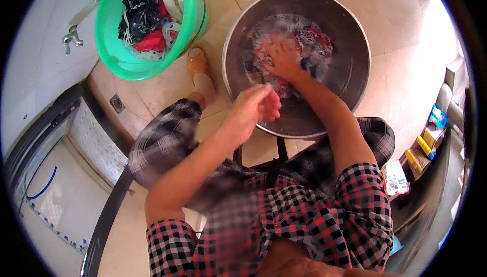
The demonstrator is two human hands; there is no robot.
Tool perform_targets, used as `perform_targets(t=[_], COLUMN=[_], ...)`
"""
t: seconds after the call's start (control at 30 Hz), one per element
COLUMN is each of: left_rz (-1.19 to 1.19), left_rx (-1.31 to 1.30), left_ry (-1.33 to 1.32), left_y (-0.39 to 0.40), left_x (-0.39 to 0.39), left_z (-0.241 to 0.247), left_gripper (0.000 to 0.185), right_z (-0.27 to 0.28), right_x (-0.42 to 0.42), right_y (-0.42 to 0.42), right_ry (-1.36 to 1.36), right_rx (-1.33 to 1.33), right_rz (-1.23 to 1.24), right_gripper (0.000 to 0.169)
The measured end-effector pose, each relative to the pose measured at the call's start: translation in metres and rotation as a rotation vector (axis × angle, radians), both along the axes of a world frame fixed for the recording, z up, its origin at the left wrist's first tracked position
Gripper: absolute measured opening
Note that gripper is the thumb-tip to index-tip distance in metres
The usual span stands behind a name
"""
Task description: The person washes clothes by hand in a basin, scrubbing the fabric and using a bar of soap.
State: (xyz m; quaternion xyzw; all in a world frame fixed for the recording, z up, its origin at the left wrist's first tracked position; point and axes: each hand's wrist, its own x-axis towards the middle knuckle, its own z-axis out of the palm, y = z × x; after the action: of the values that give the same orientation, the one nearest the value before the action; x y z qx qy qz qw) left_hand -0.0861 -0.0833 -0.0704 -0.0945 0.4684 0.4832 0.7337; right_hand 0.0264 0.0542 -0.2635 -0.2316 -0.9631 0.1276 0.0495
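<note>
A large round metal basin (355,87) stands on the tiled floor in front of me, with soapy water and wet patterned clothes (317,41) in it. My right hand (283,58) is spread over the foamy clothes in the basin, its fingers apart and blurred; whether it presses on the cloth is hard to tell. Above the basin's near left rim is my left hand (257,106), its fingers bent and loosely curled, with no cloth visible in it.
A green plastic tub (104,45) with dark, red and white clothes stands at upper left, near two wall taps (72,39). A floor drain (117,103) lies below it. At right are boxes and packets (395,178). A dark-framed door (110,204) is at left.
</note>
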Motion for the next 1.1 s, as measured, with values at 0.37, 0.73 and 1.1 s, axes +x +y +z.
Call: perform_targets(t=[0.37, 0.73, 1.1], left_rz=[0.047, -0.053, -0.079], left_rx=[-0.045, 0.101, 0.105], left_ry=[0.094, 0.235, 0.187], left_y=[-0.002, 0.007, -0.005], left_x=[-0.009, -0.004, -0.003], left_z=[0.007, -0.021, -0.014], left_gripper=[0.024, 0.024, 0.023], right_z=[-0.029, 0.175, 0.041], right_x=[-0.010, -0.016, 0.025], right_y=[0.009, 0.078, 0.038], right_ry=[-0.526, -0.070, -0.251], right_rx=[0.102, -1.048, 0.068], right_rz=[0.054, -0.228, 0.226], right_gripper=[0.052, 0.029, 0.061])
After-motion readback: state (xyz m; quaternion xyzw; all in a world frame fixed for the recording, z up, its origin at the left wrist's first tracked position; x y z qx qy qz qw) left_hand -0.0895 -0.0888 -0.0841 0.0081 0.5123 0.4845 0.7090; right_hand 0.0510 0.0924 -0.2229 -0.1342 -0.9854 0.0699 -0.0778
